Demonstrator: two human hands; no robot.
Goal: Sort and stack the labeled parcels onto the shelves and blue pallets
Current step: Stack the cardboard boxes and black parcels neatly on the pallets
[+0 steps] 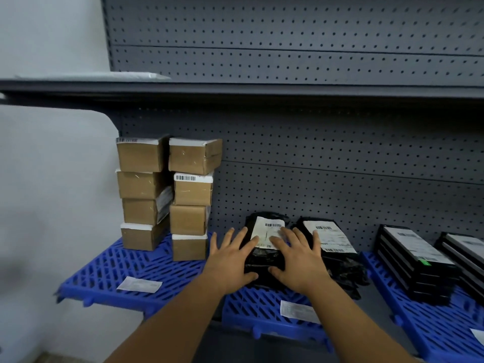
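Observation:
A black plastic parcel (264, 258) with a white barcode label lies on top of a stack on the middle blue pallet (262, 307). My left hand (233, 260) lies flat against the parcel's left side with spread fingers. My right hand (296, 260) presses on its top and right side, fingers straight over the label. A second pile of black labeled bags (337, 252) sits just right of it. Two columns of brown cardboard boxes (167, 197) stand on the left blue pallet (110, 273).
Flat black boxes (416, 260) with labels are stacked on the right blue pallet (440, 326). White paper tags (138, 284) lie on the pallets' front parts. A grey shelf (235, 90) overhangs above, with pegboard behind. A white wall stands at left.

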